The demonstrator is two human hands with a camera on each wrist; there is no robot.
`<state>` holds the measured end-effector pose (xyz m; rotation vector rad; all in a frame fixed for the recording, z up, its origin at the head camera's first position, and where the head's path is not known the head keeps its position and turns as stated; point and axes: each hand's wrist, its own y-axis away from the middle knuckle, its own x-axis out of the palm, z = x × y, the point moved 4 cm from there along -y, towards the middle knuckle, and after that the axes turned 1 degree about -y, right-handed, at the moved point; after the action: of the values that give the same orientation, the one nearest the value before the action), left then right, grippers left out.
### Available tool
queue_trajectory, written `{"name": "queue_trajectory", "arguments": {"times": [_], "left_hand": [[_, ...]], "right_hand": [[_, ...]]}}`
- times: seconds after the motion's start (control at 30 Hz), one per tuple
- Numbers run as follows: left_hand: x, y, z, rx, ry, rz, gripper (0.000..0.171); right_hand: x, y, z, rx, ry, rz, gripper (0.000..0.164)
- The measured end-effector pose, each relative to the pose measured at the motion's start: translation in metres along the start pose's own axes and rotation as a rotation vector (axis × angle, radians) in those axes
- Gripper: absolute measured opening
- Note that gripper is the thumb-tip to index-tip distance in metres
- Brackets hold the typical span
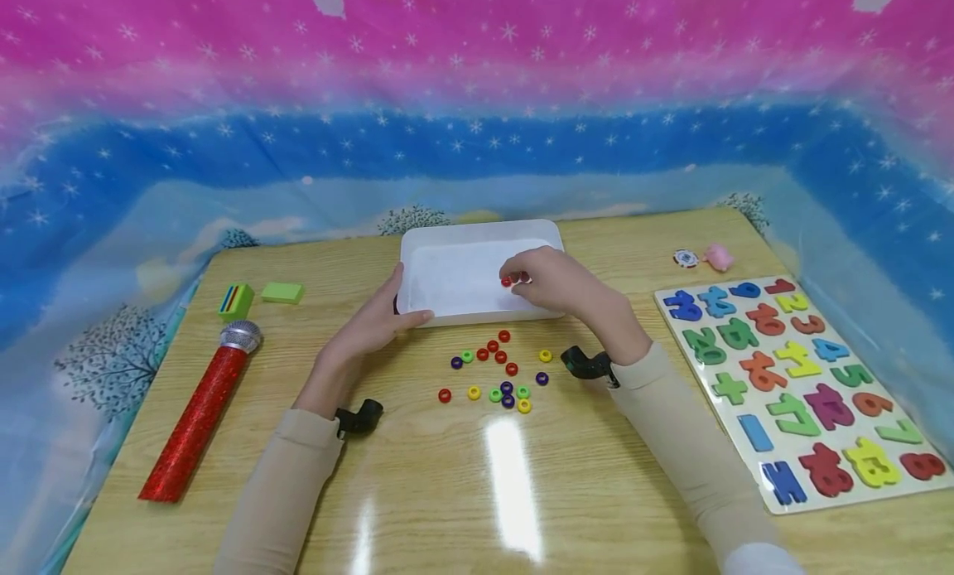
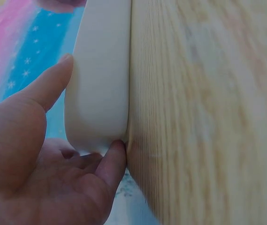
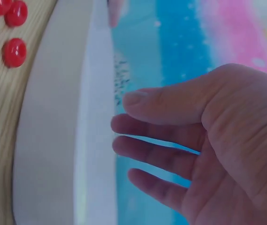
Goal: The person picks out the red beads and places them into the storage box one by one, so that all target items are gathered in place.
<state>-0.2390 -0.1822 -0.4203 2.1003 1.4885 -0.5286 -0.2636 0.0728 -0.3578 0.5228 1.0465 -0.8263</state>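
Observation:
A white plastic tray (image 1: 462, 316) stands at the back middle of the table. My left hand (image 1: 370, 314) grips its left near corner, thumb at the rim and fingers round the end wall, as the left wrist view shows. Over the tray's right part is my right hand (image 1: 555, 281), thumb and fingers loosely bent. In the right wrist view a gap shows between thumb and fingers, with nothing visible there. A few red ring beads (image 1: 507, 282) appear just below its fingertips, partly hidden by the hand. Several loose ring beads (image 1: 501, 357), red, green, yellow and purple, lie before the tray.
At left lie a red glittery microphone (image 1: 197, 426), a green striped block (image 1: 235, 301) and a flat green block (image 1: 282, 292). A number puzzle board (image 1: 753, 426) covers the right side. Behind it are a poker chip (image 1: 686, 258) and a pink pig figure (image 1: 719, 258).

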Motion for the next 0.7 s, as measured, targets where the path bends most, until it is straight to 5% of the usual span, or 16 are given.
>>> {"name": "queue_trajectory", "arguments": {"times": [0.33, 0.57, 0.7], "left_hand": [[-0.001, -0.001, 0.000, 0.013, 0.001, 0.003, 0.105], [0.000, 0.000, -0.001, 0.012, 0.000, 0.001, 0.101], [0.001, 0.000, -0.001, 0.016, -0.001, 0.005, 0.100]], "right_hand": [[0.006, 0.030, 0.029, -0.094, 0.084, 0.072, 0.025], [0.027, 0.037, 0.031, -0.094, 0.048, 0.144, 0.027], [0.038, 0.039, 0.028, -0.099, 0.109, 0.149, 0.014]]}}
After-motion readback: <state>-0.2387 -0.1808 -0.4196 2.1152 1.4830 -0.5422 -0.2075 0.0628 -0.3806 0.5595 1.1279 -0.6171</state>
